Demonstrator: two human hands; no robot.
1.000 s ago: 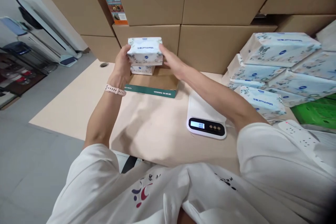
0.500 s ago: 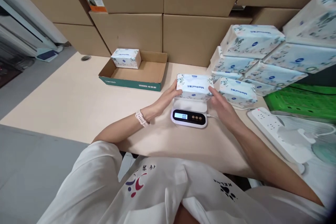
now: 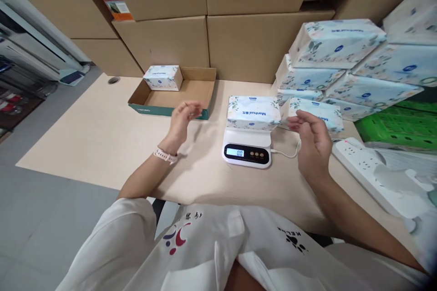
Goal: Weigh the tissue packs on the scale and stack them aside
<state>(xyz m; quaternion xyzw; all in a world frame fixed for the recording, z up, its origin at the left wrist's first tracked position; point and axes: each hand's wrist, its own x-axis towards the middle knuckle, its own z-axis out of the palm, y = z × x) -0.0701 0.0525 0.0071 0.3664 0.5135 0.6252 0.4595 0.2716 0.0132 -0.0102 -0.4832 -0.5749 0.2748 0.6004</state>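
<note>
A pack of tissues (image 3: 253, 112) with a floral wrapper rests on the white kitchen scale (image 3: 246, 148), whose lit display reads 0.0. My left hand (image 3: 182, 120) is raised left of the scale, near the front right corner of the shallow cardboard tray (image 3: 160, 110). Its fingers are loosely bent and hold nothing. To the right of the scale, my right hand (image 3: 314, 143) hovers with thumb and fingers apart, also holding nothing. It partly covers a second tissue pack (image 3: 327, 111) on the table. Another tissue pack (image 3: 164, 77) sits in the tray's back left corner.
More tissue packs (image 3: 337, 45) are stacked at the right. Large cardboard boxes (image 3: 252, 45) form a wall behind the table (image 3: 82, 132). A white power strip (image 3: 368, 173) and a green plastic crate (image 3: 396, 127) lie at the right. A white cable (image 3: 287, 154) leaves the scale.
Both hands have let go of the tissue pack at the scale and moved apart, the left one leftward, the right one rightward. The pack stays there; the display still reads 0.0.
</note>
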